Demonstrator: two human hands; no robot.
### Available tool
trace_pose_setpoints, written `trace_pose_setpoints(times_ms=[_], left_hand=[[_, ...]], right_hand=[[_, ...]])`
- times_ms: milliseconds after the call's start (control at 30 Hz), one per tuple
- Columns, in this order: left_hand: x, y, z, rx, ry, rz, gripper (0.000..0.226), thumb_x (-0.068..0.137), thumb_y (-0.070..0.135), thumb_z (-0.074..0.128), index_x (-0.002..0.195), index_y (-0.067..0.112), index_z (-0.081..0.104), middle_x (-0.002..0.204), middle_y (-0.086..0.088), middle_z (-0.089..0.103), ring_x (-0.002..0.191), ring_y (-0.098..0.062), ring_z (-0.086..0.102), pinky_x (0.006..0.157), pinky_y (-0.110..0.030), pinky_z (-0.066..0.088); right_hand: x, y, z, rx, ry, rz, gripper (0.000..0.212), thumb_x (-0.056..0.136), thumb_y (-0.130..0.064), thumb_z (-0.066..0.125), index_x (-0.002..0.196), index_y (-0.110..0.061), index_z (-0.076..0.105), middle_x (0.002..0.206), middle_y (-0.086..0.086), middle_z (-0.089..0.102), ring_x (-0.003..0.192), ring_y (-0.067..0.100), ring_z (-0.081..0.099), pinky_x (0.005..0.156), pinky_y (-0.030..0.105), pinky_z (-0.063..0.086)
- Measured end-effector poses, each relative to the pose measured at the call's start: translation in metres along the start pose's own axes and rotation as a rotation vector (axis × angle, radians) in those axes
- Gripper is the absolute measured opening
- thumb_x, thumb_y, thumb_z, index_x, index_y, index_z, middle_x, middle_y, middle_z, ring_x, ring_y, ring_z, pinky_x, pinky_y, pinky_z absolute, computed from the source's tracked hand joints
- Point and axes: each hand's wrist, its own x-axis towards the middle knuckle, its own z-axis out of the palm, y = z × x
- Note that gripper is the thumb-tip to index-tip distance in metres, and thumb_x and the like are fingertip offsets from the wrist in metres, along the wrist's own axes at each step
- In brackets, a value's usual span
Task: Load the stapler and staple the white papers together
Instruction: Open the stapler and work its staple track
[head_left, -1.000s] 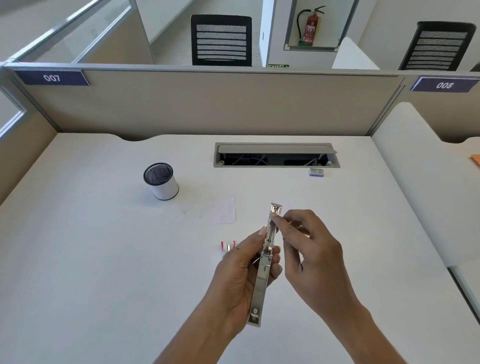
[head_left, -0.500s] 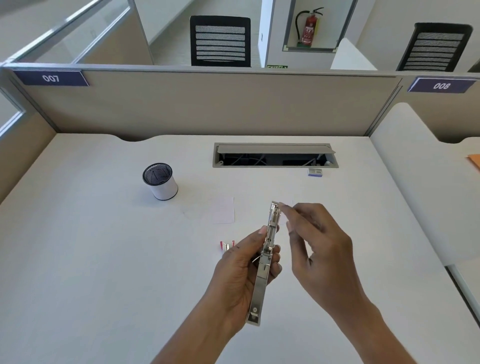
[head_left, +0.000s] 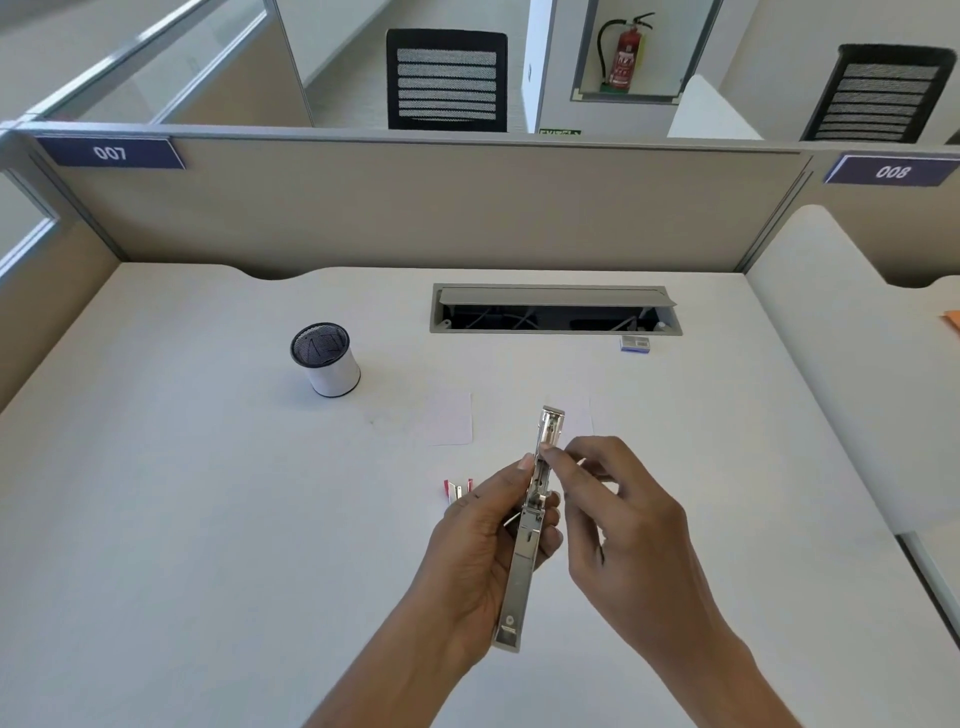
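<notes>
Stapler (head_left: 521, 566) is off the counter (head_left: 208, 519), at centre front, opened out. Long axis runs near-to-far: butt end toward the person, head pointing away and leaning slightly right, over the white papers (head_left: 450, 419). Left hand (head_left: 478, 540) is wrapped around its middle. Right hand (head_left: 623, 519) pinches the open rail just below the head; can't tell if staples sit between the fingertips. Small red-and-metal part (head_left: 458, 489) lies on the counter just left.
</notes>
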Motion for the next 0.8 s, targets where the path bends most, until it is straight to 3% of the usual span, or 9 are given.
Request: trace_pose_setpoints(times_ms=[133, 267, 467, 533, 633, 800], left_hand=[[0.0, -0.001, 0.001, 0.001, -0.016, -0.004, 0.028, 0.086, 0.023, 0.076, 0.105, 0.003, 0.079, 0.088, -0.009, 0.066, 0.073, -0.018, 0.061, 0.067, -0.027, 0.058], [-0.002, 0.0, 0.003, 0.007, -0.011, -0.003, 0.02, 0.087, 0.021, 0.075, 0.098, 0.006, 0.081, 0.08, -0.005, 0.067, 0.069, -0.015, 0.06, 0.068, -0.026, 0.057], [-0.003, -0.002, 0.001, 0.048, 0.017, -0.006, 0.018, 0.089, 0.021, 0.074, 0.097, 0.006, 0.081, 0.075, -0.004, 0.064, 0.063, -0.015, 0.059, 0.074, -0.031, 0.055], [-0.003, -0.002, 0.0, 0.052, 0.014, 0.001, 0.02, 0.088, 0.021, 0.074, 0.098, 0.005, 0.08, 0.075, -0.005, 0.064, 0.063, -0.015, 0.059, 0.076, -0.032, 0.054], [-0.004, -0.002, 0.0, 0.056, 0.016, 0.01, 0.018, 0.088, 0.02, 0.073, 0.096, 0.006, 0.081, 0.073, -0.004, 0.064, 0.062, -0.015, 0.059, 0.074, -0.032, 0.054], [-0.003, -0.002, 0.0, 0.053, 0.025, 0.003, 0.018, 0.089, 0.019, 0.073, 0.097, 0.005, 0.08, 0.072, -0.004, 0.064, 0.061, -0.015, 0.059, 0.071, -0.031, 0.055]], right_hand=[[0.003, 0.002, -0.003, 0.117, 0.003, 0.079, 0.031, 0.09, 0.002, 0.066, 0.117, -0.012, 0.074, 0.104, -0.005, 0.062, 0.081, 0.005, 0.063, 0.072, 0.013, 0.049], [0.01, 0.003, -0.008, 0.182, 0.0, 0.133, 0.019, 0.091, -0.013, 0.072, 0.109, -0.016, 0.078, 0.097, -0.01, 0.068, 0.087, 0.0, 0.066, 0.076, 0.012, 0.05], [0.015, -0.001, -0.011, 0.187, -0.056, 0.252, 0.013, 0.086, -0.017, 0.078, 0.097, -0.025, 0.08, 0.089, -0.017, 0.071, 0.08, 0.0, 0.067, 0.059, 0.002, 0.035], [0.016, -0.002, -0.011, 0.183, -0.073, 0.276, 0.014, 0.085, -0.017, 0.08, 0.095, -0.027, 0.08, 0.088, -0.019, 0.072, 0.083, -0.002, 0.068, 0.06, 0.002, 0.037], [0.017, -0.003, -0.012, 0.183, -0.075, 0.294, 0.015, 0.083, -0.017, 0.081, 0.092, -0.028, 0.08, 0.087, -0.02, 0.073, 0.085, -0.004, 0.069, 0.065, 0.006, 0.044], [0.017, -0.005, -0.012, 0.147, -0.05, 0.284, 0.013, 0.083, -0.018, 0.082, 0.091, -0.028, 0.081, 0.085, -0.019, 0.074, 0.076, 0.002, 0.069, 0.067, 0.027, 0.056]])
